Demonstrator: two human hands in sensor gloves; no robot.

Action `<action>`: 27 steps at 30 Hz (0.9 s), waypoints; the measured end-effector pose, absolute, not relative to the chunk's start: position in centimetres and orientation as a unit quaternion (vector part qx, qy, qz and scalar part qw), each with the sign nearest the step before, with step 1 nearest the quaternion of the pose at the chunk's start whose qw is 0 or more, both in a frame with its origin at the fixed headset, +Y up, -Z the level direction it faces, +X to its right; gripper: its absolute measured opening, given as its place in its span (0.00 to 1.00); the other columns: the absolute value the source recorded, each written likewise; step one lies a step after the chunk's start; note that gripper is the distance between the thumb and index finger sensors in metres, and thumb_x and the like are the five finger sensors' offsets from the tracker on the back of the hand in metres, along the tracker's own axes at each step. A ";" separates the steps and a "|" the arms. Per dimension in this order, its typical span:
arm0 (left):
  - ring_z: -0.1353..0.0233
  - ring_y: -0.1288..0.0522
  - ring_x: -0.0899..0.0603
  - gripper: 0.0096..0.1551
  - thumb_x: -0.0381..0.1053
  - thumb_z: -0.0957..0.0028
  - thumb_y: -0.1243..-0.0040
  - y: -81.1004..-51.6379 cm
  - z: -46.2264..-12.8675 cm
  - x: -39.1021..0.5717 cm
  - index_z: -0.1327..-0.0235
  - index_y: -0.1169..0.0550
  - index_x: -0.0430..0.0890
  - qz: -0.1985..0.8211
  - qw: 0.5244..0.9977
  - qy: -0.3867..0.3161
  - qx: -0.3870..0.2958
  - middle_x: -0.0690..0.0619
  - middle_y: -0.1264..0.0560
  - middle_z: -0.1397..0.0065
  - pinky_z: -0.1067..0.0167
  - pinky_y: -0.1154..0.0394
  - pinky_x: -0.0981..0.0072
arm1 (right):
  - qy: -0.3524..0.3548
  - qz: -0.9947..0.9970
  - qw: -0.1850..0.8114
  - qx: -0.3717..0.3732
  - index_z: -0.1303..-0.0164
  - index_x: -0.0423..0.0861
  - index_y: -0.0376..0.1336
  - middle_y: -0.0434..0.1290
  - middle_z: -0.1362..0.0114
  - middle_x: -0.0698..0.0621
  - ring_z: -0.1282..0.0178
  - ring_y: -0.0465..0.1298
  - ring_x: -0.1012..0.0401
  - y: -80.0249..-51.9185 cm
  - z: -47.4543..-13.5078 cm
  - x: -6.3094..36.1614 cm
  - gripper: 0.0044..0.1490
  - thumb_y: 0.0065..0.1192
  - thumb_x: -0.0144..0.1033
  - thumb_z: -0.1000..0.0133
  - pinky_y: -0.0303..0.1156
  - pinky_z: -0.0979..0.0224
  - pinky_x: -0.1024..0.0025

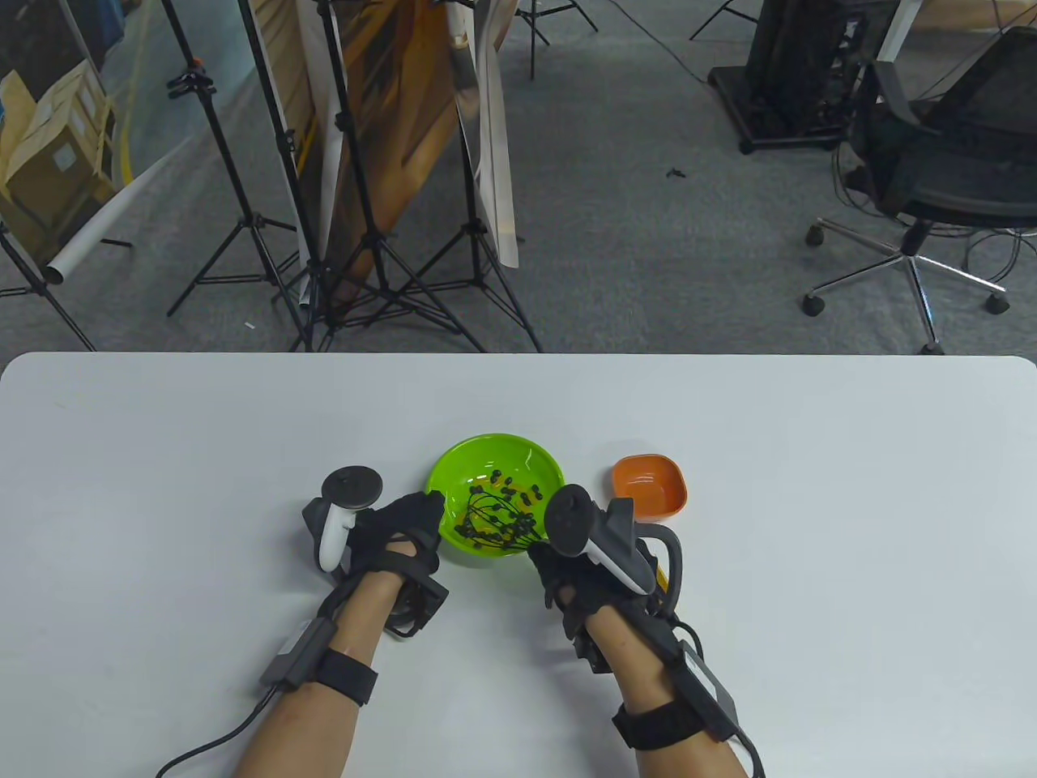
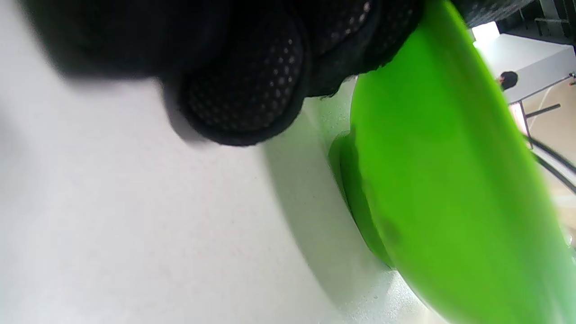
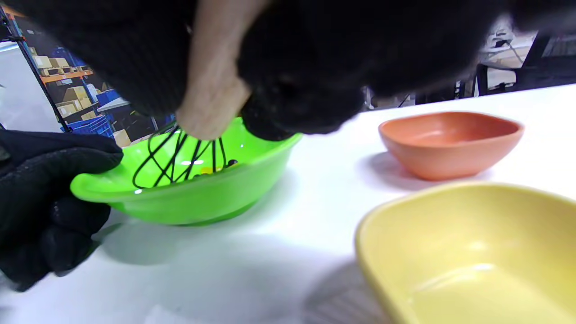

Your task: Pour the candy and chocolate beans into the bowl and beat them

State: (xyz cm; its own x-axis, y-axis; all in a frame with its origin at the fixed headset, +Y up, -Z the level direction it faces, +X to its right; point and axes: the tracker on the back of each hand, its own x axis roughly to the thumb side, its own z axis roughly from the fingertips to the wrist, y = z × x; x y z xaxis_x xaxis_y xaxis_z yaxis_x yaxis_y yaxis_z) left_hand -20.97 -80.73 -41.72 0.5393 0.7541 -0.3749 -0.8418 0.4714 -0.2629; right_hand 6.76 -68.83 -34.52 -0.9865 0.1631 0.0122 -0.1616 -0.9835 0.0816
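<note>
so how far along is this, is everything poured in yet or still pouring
Pouring looks done: the orange dish and yellow dish sit empty, while dark beans and some yellow pieces lie in the green bowl. Beating is in hand: the right hand holds a black whisk with its wires down among the beans, and the left hand grips the bowl's rim. What is left is finishing the beating; how mixed it is cannot be judged.

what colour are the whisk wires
Black. The whisk wires show best in the right wrist view, standing in the green bowl.
</note>
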 end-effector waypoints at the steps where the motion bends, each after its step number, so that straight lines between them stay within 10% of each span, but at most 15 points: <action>1: 0.64 0.13 0.50 0.24 0.69 0.48 0.50 -80.7 -41.7 -21.0 0.62 0.21 0.50 0.468 0.852 0.104 -0.211 0.59 0.17 0.62 0.70 0.15 0.71 | 0.037 0.997 0.074 0.007 0.47 0.41 0.76 0.84 0.65 0.44 0.83 0.80 0.55 -68.7 -34.5 6.9 0.34 0.70 0.57 0.49 0.80 0.81 0.61; 27: 0.65 0.13 0.50 0.24 0.69 0.49 0.49 -80.9 -41.7 -20.9 0.62 0.20 0.50 0.468 0.852 0.102 -0.212 0.59 0.17 0.63 0.72 0.15 0.70 | 0.046 0.979 0.195 -0.024 0.48 0.38 0.75 0.83 0.67 0.45 0.85 0.79 0.58 -72.5 -36.3 6.7 0.36 0.64 0.58 0.47 0.80 0.84 0.63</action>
